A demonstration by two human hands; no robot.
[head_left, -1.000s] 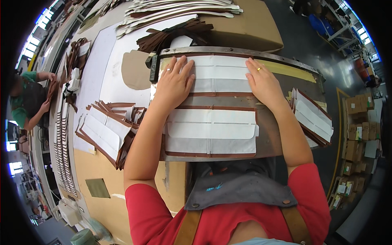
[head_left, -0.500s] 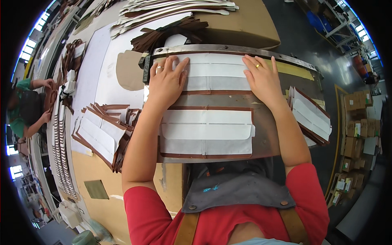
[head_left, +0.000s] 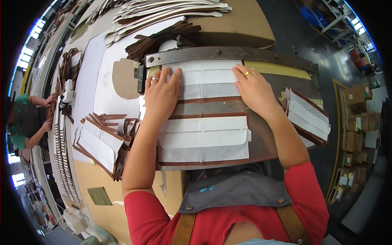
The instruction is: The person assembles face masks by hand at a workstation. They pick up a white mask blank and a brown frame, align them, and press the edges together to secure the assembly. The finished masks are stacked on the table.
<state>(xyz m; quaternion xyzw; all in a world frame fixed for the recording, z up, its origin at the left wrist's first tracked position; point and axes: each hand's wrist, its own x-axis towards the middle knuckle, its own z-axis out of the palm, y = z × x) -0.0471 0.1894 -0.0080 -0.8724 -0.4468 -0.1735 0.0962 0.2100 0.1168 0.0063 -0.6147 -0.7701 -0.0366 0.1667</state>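
Observation:
A far panel (head_left: 210,77), white-lined with brown edging, lies flat on a metal plate (head_left: 263,141). Its far edge meets a long metal bar (head_left: 253,53) and is covered there. My left hand (head_left: 160,94) rests on the panel's left end, fingers stretched toward the bar. On its right end lies my right hand (head_left: 255,86), fingers also extended and a ring on one of them. Neither hand grips anything. Closer to me, a near panel (head_left: 204,139) of the same kind lies flat between my forearms, touched by neither hand.
Stacks of similar panels lie left (head_left: 100,143) and right (head_left: 308,114) of the plate. Brown strips (head_left: 159,38) and long white-and-brown strips (head_left: 163,14) are piled behind the bar. A yellow strip (head_left: 281,71) runs beside the far panel. Another person (head_left: 30,118) handles brown pieces at far left.
The metal bar now shows a broader, darker face and covers the far panel's brown far edge. My hands remain on the panel's ends. The whole view has shifted slightly.

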